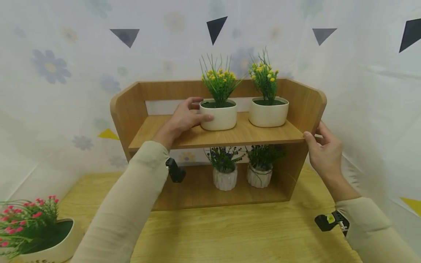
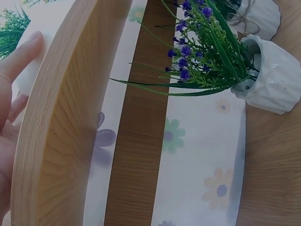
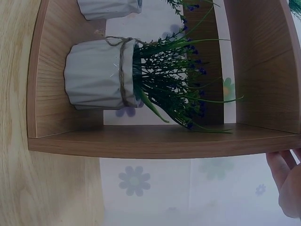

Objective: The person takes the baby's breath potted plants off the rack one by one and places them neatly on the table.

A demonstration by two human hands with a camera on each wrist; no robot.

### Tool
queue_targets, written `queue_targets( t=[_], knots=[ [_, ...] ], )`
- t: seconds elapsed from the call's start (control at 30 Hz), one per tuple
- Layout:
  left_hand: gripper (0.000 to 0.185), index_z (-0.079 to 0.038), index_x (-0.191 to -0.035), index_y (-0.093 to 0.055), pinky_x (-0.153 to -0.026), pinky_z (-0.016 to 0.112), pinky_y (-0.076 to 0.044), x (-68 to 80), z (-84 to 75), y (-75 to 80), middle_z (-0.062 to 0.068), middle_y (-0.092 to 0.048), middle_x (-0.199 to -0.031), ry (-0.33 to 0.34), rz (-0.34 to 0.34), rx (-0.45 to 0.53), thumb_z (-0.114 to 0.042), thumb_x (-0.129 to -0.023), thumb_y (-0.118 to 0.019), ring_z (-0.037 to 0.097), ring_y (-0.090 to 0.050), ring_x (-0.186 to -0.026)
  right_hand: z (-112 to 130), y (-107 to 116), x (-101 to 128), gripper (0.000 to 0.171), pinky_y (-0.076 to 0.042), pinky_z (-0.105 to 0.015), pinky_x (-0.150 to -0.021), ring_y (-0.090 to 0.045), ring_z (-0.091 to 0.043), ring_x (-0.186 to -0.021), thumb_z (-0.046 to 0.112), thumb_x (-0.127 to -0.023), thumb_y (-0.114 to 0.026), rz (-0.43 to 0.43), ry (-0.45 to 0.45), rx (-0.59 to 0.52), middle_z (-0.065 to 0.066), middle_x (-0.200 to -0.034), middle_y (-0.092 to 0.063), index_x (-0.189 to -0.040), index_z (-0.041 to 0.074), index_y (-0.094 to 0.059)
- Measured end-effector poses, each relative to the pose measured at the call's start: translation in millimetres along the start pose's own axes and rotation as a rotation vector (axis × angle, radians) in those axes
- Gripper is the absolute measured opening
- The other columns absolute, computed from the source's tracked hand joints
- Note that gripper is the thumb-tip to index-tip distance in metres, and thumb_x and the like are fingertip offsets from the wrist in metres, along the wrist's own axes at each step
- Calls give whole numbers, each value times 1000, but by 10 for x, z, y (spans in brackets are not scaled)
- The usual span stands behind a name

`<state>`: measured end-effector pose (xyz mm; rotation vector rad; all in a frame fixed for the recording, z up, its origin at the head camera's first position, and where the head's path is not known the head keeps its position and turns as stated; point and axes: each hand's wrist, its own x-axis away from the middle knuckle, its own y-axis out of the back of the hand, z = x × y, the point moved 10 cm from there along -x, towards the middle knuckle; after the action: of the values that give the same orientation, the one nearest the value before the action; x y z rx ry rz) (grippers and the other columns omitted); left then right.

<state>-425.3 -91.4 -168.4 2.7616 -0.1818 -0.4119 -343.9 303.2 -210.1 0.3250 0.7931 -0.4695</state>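
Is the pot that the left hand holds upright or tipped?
Upright: in the head view, the cream pot opens upward and its yellow flowers rise above it.

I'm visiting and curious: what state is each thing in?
Left yellow-flowered pot: upright, held by the left hand
Right yellow-flowered pot: upright, untouched
Left ribbed pot: upright
Right ribbed pot: upright, twine-tied
Pink-flowered pot: upright, partly out of frame
Wooden shelf: standing, gripped by the right hand

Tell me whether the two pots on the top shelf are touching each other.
Apart. The head view shows a bare strip of wooden shelf between the left pot and the right pot.
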Motion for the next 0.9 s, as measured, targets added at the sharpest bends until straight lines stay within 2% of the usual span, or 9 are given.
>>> queue_targets(
  t=[0.37, 0.6, 0.9],
  knots=[
    [80, -14, -148, -45, -96, 36, -52, 13, 14, 45, 13, -50, -143, -12, -38, 48, -19, -81, -87, 28, -56, -122, -1, -5, -8, 44, -51, -10, -72, -64, -1, -77, 0, -93, -68, -3, 6, 4, 7, -94, -64, -136, 8, -65],
    [79, -15, -149, -45, -94, 38, -54, 52, -14, 19, 13, -48, -144, -16, -15, 104, -18, -82, -86, 28, -57, -122, 23, 3, -12, 43, -52, -11, -73, -65, -2, -77, -1, -93, -67, -5, 12, -11, 5, -94, -65, -135, 8, -65],
    [76, -16, -148, -47, -93, 41, -55, 147, -35, 40, 12, -48, -143, -44, -21, 94, -23, -83, -86, 28, -58, -121, 23, 4, -2, 43, -52, -11, -74, -65, -2, -77, -1, -92, -68, -15, 13, -13, 5, -93, -64, -134, 8, -65]
  ],
)
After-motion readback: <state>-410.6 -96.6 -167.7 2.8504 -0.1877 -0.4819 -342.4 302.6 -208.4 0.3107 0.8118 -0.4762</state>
